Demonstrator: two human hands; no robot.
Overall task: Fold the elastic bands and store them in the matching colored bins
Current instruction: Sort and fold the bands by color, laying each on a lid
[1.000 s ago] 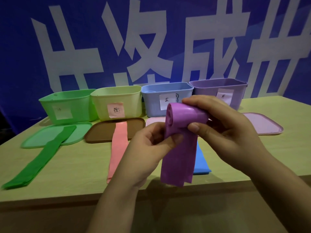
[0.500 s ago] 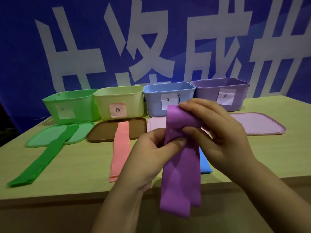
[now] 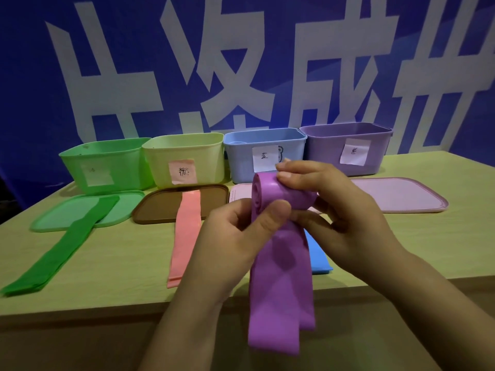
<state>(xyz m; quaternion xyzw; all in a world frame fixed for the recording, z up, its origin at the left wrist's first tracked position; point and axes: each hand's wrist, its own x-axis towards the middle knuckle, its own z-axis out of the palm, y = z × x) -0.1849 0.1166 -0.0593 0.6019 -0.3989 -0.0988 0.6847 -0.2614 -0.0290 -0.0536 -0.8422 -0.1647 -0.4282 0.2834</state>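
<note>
Both hands holding purple elastic band [image 3: 278, 285] in air, above near edge of table [image 3: 112, 266]. Top part of band rolled up; loose tail hanging down past table edge. Left hand [image 3: 235, 242] pinching roll, thumb pressing on front. Right hand [image 3: 340, 210] gripping roll, fingers curled over top.

Green band [image 3: 59, 253], pink band [image 3: 184, 236], blue band [image 3: 318, 255] lying flat on table. Behind them standing green bin [image 3: 104, 164], yellow-green bin [image 3: 187, 159], blue bin [image 3: 265, 153], purple bin [image 3: 348, 148], lids lying in front.
</note>
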